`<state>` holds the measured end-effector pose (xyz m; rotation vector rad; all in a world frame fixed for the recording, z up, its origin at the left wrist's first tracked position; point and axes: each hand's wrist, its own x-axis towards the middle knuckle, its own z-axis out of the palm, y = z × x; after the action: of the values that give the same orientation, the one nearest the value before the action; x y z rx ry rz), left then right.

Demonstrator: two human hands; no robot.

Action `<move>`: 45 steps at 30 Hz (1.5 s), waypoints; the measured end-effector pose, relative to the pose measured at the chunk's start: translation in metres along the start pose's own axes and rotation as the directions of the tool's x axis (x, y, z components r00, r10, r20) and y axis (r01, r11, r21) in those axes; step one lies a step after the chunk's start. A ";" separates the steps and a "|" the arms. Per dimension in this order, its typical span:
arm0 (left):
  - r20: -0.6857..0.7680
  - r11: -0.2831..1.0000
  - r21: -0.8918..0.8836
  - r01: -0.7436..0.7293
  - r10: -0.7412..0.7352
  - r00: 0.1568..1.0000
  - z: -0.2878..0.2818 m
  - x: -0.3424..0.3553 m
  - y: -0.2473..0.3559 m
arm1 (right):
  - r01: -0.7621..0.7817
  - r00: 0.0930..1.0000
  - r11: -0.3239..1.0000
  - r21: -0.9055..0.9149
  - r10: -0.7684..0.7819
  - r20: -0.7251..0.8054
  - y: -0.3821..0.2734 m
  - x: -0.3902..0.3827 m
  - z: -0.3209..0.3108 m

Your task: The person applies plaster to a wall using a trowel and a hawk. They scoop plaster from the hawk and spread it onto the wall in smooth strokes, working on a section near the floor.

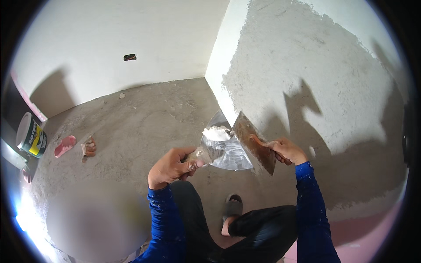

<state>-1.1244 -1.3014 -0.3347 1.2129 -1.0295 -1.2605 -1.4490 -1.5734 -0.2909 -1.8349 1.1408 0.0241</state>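
Fingers of my left hand (169,167) are wrapped round the handle of a wide putty knife (233,157), its broad smeared blade pointing to the right. A lump of white putty (217,133) lies on that blade. My right hand (289,150) grips the handle of a rectangular plastering trowel (262,155), its brownish metal plate tilted. The trowel's edge is close against the putty knife's right side; whether they touch I cannot tell. Both tools are above the floor, near the foot of the right wall (307,52), which is grey and bordered by white coating.
At the left stand a white and dark green bucket (31,136), a pink slipper (66,146) and a brownish object (89,148) of unclear kind. A wall socket hole (130,57) shows in the white left wall. A blurred patch hides the lower left. Pink surface lies at lower right.
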 end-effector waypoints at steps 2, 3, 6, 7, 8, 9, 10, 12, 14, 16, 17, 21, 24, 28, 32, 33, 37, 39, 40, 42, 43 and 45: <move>-0.038 1.000 -0.001 -0.019 0.019 0.999 -0.003 0.002 -0.005 | 0.024 0.999 0.994 0.105 -0.020 -0.037 0.004 0.004 0.001; -0.036 1.000 0.018 0.002 -0.002 0.999 -0.003 0.004 -0.009 | 0.041 0.999 0.960 0.276 -0.036 -0.024 0.005 0.005 0.002; 0.002 0.999 -0.003 0.035 -0.035 0.999 0.002 0.016 -0.016 | 0.127 0.975 0.781 0.612 -0.210 0.067 0.003 0.008 0.007; 0.036 0.998 -0.062 0.029 -0.027 0.999 0.007 0.021 -0.018 | 0.151 0.948 0.706 0.692 -0.302 0.101 0.002 0.009 0.010; 0.071 0.992 -0.120 0.027 -0.018 0.997 0.013 0.025 -0.020 | 0.167 0.929 0.726 0.668 -0.343 0.141 0.001 0.011 0.013; 0.101 0.992 -0.124 0.008 0.004 0.995 0.018 0.030 -0.021 | 0.130 0.931 0.728 0.673 -0.324 0.170 0.001 0.011 0.016; 0.130 0.992 -0.128 -0.009 0.026 0.991 0.022 0.035 -0.021 | 0.109 0.921 0.723 0.682 -0.332 0.204 0.002 0.013 0.020; 0.129 0.991 -0.124 -0.043 0.059 0.990 0.029 0.042 -0.023 | 0.043 0.866 0.671 0.740 -0.395 0.308 0.006 0.016 0.027; 0.036 0.994 -0.092 -0.052 0.056 0.998 0.029 0.046 -0.026 | 0.020 0.924 0.654 0.756 -0.301 0.236 0.011 0.017 0.032; -0.027 0.996 -0.073 -0.055 0.053 0.998 0.024 0.048 -0.028 | -0.014 0.860 0.627 0.779 -0.390 0.330 0.015 0.018 0.034; -0.043 0.996 -0.070 -0.052 0.049 0.998 0.020 0.048 -0.029 | -0.035 0.821 0.616 0.787 -0.431 0.374 0.017 0.018 0.034; -0.066 0.999 -0.023 -0.045 0.043 0.997 0.006 0.044 -0.029 | -0.168 0.796 0.631 0.758 -0.366 0.481 0.013 0.018 0.039; -0.022 0.999 0.050 0.017 -0.016 1.000 0.011 0.041 -0.025 | -0.119 0.747 0.756 0.644 -0.359 0.560 0.001 0.024 0.046; 0.087 0.990 0.134 -0.047 0.036 0.996 0.023 0.043 -0.023 | -0.067 0.981 0.861 0.504 -0.036 0.192 -0.017 0.031 0.057; -0.207 0.934 0.356 -0.037 0.118 0.971 0.024 0.047 -0.030 | 0.121 0.926 0.916 0.383 0.035 -0.376 -0.036 0.020 0.050; -0.256 0.886 0.451 -0.106 0.242 0.936 0.024 0.048 -0.031 | 0.325 0.897 0.871 0.369 -0.160 -0.412 -0.041 0.014 0.048; -0.377 0.946 0.308 -0.101 0.219 0.900 0.030 0.051 -0.034 | 0.522 0.853 0.732 0.439 -0.433 -0.293 -0.060 -0.018 0.048; -0.351 0.978 0.188 -0.088 0.151 0.924 0.037 0.052 -0.031 | 0.381 0.924 0.829 0.410 -0.322 -0.207 -0.069 -0.027 0.063; -0.330 0.988 0.115 -0.107 0.140 0.934 0.040 0.053 -0.028 | 0.361 0.933 0.840 0.405 -0.323 -0.160 -0.073 -0.032 0.069; -0.311 0.986 0.117 -0.122 0.154 0.938 0.047 0.053 -0.024 | 0.406 0.914 0.860 0.309 -0.382 -0.137 -0.080 -0.038 0.080; -0.301 0.984 0.112 -0.141 0.169 0.939 0.049 0.053 -0.022 | 0.441 0.897 0.855 0.274 -0.425 -0.119 -0.084 -0.040 0.085; -0.320 0.980 0.066 -0.186 0.197 0.927 0.055 0.053 -0.019 | 0.403 0.915 0.874 0.273 -0.389 -0.105 -0.089 -0.042 0.091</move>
<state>-1.1773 -1.3574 -0.3520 1.2631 -0.9027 -0.8582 -1.3714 -1.4682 -0.2609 -1.7746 0.7312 -0.4071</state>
